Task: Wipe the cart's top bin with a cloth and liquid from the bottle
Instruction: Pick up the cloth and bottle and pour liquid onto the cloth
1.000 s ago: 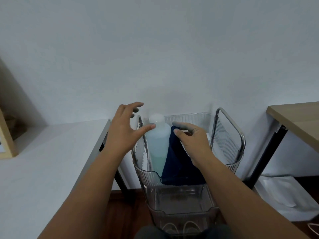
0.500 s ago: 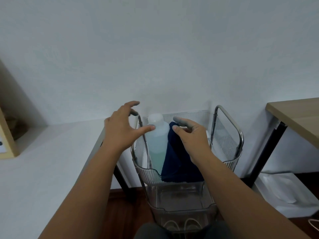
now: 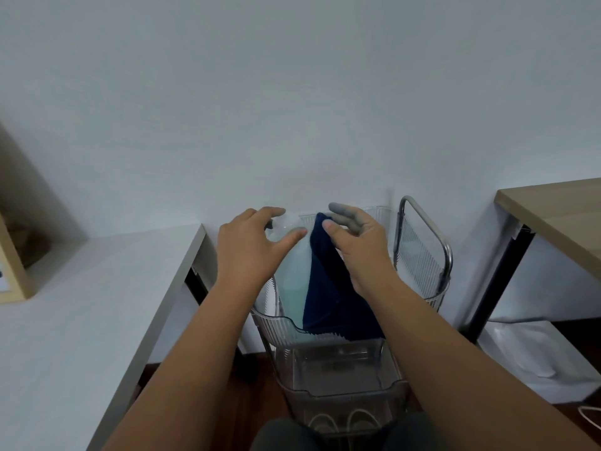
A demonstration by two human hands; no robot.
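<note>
The cart's clear ribbed top bin (image 3: 280, 321) stands against the wall between two tables. In it stands a translucent bottle (image 3: 292, 283) with pale blue-green liquid, and a dark blue cloth (image 3: 328, 297) leans against the bottle's right side. My left hand (image 3: 248, 255) wraps the bottle's top, with the thumb on its front and the fingers over the cap. My right hand (image 3: 361, 245) pinches the cloth's upper corner, thumb in front and fingers behind. My arms hide part of the bin's sides.
A metal handle loop (image 3: 422, 219) rises at the cart's right side. A lower clear bin (image 3: 341, 372) sits under the top one. A white table (image 3: 81, 320) adjoins the cart on the left and a wooden table (image 3: 559, 216) on the right. A white bag (image 3: 527, 353) lies on the floor.
Both hands have closed in. The left hand went from hovering open beside the bottle to wrapping its top, and the right thumb and fingers now pinch the cloth's corner.
</note>
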